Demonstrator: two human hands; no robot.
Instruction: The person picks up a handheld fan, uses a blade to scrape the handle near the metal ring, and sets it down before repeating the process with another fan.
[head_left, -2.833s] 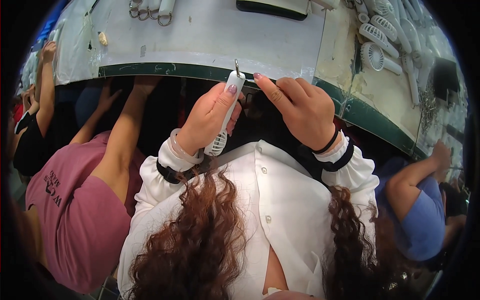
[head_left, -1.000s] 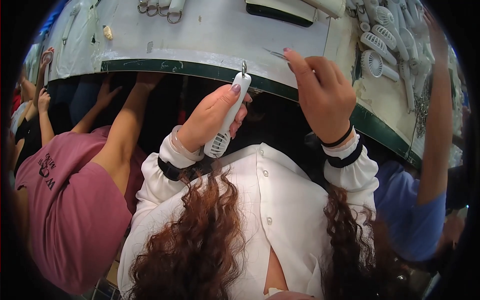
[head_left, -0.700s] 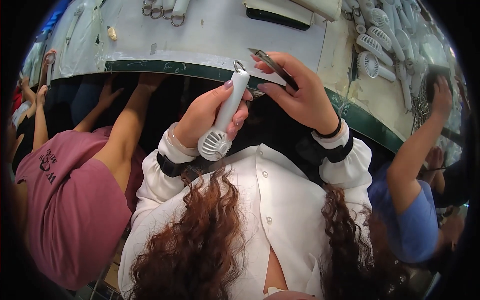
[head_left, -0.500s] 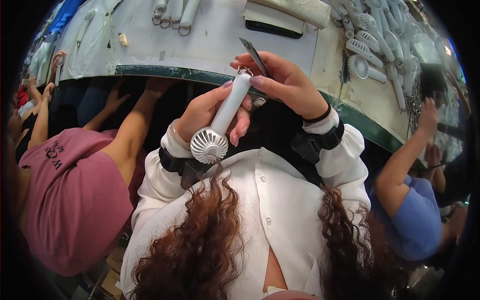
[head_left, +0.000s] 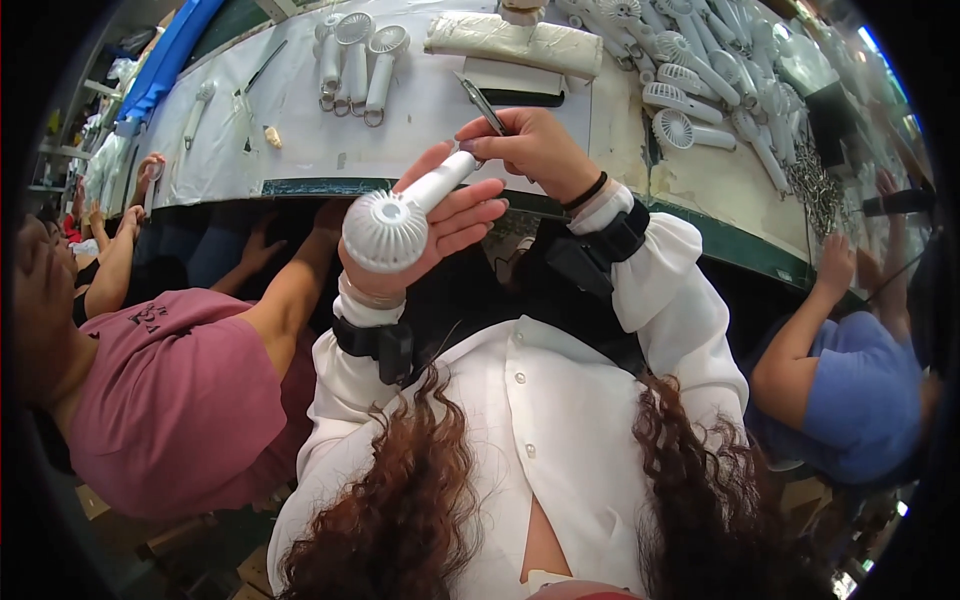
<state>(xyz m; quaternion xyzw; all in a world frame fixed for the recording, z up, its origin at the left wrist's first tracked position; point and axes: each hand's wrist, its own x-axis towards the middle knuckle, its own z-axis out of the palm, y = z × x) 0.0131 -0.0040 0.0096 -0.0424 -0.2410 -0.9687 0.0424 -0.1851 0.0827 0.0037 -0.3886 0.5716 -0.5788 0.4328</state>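
Observation:
A white handheld fan [head_left: 386, 232] lies across the upturned palm of my left hand [head_left: 455, 218], its round grille toward me and its handle pointing away to the right. The fingers stretch out beneath the handle. With thumb and fingers, my right hand [head_left: 545, 158] touches the handle's far end, where the metal ring is mostly hidden. A slim silver utility knife [head_left: 482, 106] is also held in that hand, its pointed tip sticking out up and to the left, away from the fan.
Several white fans [head_left: 382, 65] with rings lie on the table ahead. A wrapped roll [head_left: 515, 47] lies beyond a dark-edged pad [head_left: 510, 82]. More fans [head_left: 690, 85] and small metal parts [head_left: 815, 190] are heaped right. People sit close, in pink [head_left: 190, 400] and blue [head_left: 850, 390].
The fan has turned from grille-down near my chest to lying flatter, further left. My left fingers have opened out under it. My right hand, with the knife, has shifted slightly left.

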